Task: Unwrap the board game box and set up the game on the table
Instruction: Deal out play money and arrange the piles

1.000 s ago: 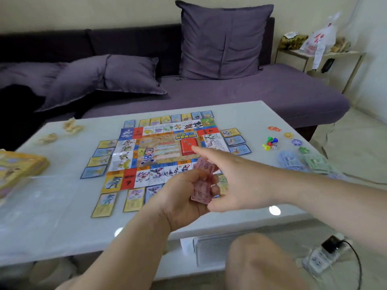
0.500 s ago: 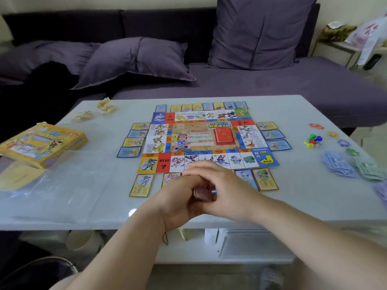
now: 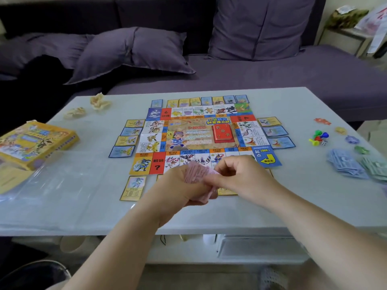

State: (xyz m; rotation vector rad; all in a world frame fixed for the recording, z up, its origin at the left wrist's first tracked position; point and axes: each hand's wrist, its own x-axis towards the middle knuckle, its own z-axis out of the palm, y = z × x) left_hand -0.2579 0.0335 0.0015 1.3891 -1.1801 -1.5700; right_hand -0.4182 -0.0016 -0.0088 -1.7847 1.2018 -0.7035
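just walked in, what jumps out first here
The colourful game board, ringed by cards, covers the middle of the table. In front of it, the left hand holds a stack of pink play money while the right hand pinches its edge. A yellow game box sits at the left.
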